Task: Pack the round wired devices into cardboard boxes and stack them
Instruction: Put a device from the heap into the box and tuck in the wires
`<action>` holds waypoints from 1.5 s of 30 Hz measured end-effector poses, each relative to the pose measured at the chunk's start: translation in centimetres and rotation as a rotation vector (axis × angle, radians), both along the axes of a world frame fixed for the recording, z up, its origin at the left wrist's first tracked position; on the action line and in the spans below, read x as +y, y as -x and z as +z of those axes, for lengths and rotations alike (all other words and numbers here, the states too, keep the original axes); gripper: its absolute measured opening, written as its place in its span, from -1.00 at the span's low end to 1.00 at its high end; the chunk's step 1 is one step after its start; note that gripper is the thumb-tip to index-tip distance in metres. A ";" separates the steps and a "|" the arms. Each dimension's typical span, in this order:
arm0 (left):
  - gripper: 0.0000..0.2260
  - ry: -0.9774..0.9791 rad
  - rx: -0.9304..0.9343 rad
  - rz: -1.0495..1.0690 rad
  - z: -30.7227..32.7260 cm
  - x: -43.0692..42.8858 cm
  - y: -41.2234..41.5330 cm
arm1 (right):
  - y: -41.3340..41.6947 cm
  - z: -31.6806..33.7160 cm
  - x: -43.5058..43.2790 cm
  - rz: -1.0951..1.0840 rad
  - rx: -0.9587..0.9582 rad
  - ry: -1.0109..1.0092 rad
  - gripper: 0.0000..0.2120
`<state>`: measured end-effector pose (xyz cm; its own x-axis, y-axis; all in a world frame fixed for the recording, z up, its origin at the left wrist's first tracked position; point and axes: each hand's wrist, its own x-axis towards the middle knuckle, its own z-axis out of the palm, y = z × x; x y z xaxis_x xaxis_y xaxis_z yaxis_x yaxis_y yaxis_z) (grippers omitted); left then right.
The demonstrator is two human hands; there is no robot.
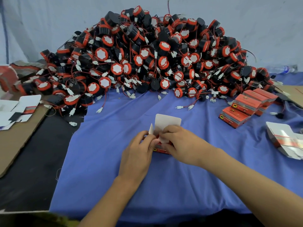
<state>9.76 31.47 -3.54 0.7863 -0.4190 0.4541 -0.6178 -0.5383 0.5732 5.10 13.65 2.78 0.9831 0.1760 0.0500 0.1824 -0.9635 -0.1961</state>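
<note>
A small red cardboard box [161, 149] rests on the blue cloth [114, 161] in front of me, its white lid flap [167, 122] standing up. My left hand [139, 148] grips its left side and a small side flap. My right hand [178, 143] presses on the box's top from the right. What is inside the box is hidden by my fingers. Behind lies a big heap of round black-and-red wired devices [147, 59] with white connectors. Several packed red boxes [246, 107] are stacked at the right.
A bundle of flat unfolded boxes [285, 140] held by a rubber band lies at the far right. Loose flattened boxes [18, 110] sit on brown cardboard [18, 138] at the left. A plastic bottle [282, 69] lies behind the heap on the right.
</note>
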 end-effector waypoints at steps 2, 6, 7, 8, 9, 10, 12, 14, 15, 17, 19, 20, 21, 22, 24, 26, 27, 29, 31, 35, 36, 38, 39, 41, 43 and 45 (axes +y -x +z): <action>-0.54 0.007 0.005 0.014 0.0 0.0 0.1 | 0.3 -0.2 0.1 0.007 -0.030 0.038 -0.74; -0.69 0.079 0.052 0.031 0.4 0.0 -0.2 | 1.0 -0.7 0.3 0.015 -0.055 0.077 -0.70; -0.76 0.102 0.054 0.024 0.5 0.0 -0.3 | 1.1 -0.6 0.2 0.019 -0.054 0.069 -0.69; -0.83 0.119 0.051 0.017 0.6 0.0 -0.5 | 1.1 -0.6 0.0 0.024 -0.050 0.061 -0.69; -0.85 0.130 0.050 0.009 0.7 0.0 -0.7 | 1.0 -0.6 -0.1 0.032 -0.047 0.061 -0.70; -0.84 0.136 0.052 0.004 1.0 -0.1 -0.9 | 1.0 -0.6 -0.3 0.038 -0.046 0.066 -0.70; -0.80 0.118 0.051 0.007 1.7 -0.4 -1.1 | 0.9 -0.7 -0.4 0.045 -0.047 0.065 -0.69; -0.78 0.018 0.009 0.026 2.3 -0.7 -1.3 | 0.9 -0.6 -0.5 0.055 -0.041 0.052 -0.67; -0.79 -0.053 -0.014 0.034 2.4 -0.7 -1.4 | 0.9 -0.6 -0.6 0.063 -0.035 0.047 -0.66; -0.78 -0.196 -0.021 0.036 2.5 -0.6 -1.3 | 1.0 -0.6 -0.8 0.078 -0.043 0.029 -0.67; -0.71 -0.333 -0.011 0.035 2.6 -0.6 -1.0 | 1.1 -0.8 -1.0 0.081 -0.063 -0.004 -0.67; -0.68 -0.378 -0.015 0.035 2.7 -0.6 -0.9 | 1.2 -0.9 -1.1 0.080 -0.071 -0.020 -0.67; -0.66 -0.407 -0.018 0.034 2.8 -0.6 -0.8 | 1.2 -1.1 -1.2 0.079 -0.078 -0.033 -0.67; -0.66 -0.425 -0.024 0.037 2.9 -0.6 -0.7 | 1.3 -1.4 -1.2 0.076 -0.088 -0.044 -0.68; -0.69 -0.449 -0.042 0.045 3.1 -0.5 -0.3 | 1.5 -1.9 -1.2 0.070 -0.134 -0.066 -0.68; -0.73 -0.478 -0.049 0.048 3.2 -0.3 0.2 | 1.7 -2.5 -1.2 0.060 -0.248 -0.027 -0.68; -0.75 -0.496 -0.052 0.038 3.1 -0.3 0.3 | 1.8 -2.8 -1.2 0.041 -0.311 0.004 -0.69; -0.78 -0.532 -0.063 -0.028 2.7 -0.1 -0.1 | 2.0 -4.1 -1.1 -0.024 -0.409 -0.027 -0.71; -0.79 -0.449 -0.025 -0.162 2.5 0.3 -0.6 | 2.3 -5.4 -0.5 -0.112 -0.448 -0.231 -0.70; -0.83 -0.049 0.151 -0.226 1.4 0.9 0.1 | 2.8 -6.8 1.1 -0.281 -0.581 -0.595 -0.49; -0.75 0.023 0.196 -0.217 0.9 1.0 0.3 | 2.7 -7.0 1.4 -0.308 -0.600 -0.640 -0.43; -0.66 0.141 0.269 -0.202 0.3 1.3 0.4 | 2.6 -7.3 1.8 -0.342 -0.601 -0.766 -0.35; -0.64 0.184 0.275 -0.205 0.0 1.5 0.3 | 2.6 -7.3 1.9 -0.362 -0.581 -0.842 -0.34; -0.62 0.224 0.251 -0.216 -0.4 1.9 0.1 | 2.7 -7.2 2.0 -0.390 -0.515 -0.963 -0.32; -0.60 0.245 0.238 -0.217 -0.4 2.0 0.0 | 2.7 -7.1 1.9 -0.388 -0.472 -0.985 -0.36; -0.60 0.272 0.235 -0.230 -0.6 2.0 -0.1 | 2.7 -7.0 1.8 -0.370 -0.461 -0.935 -0.44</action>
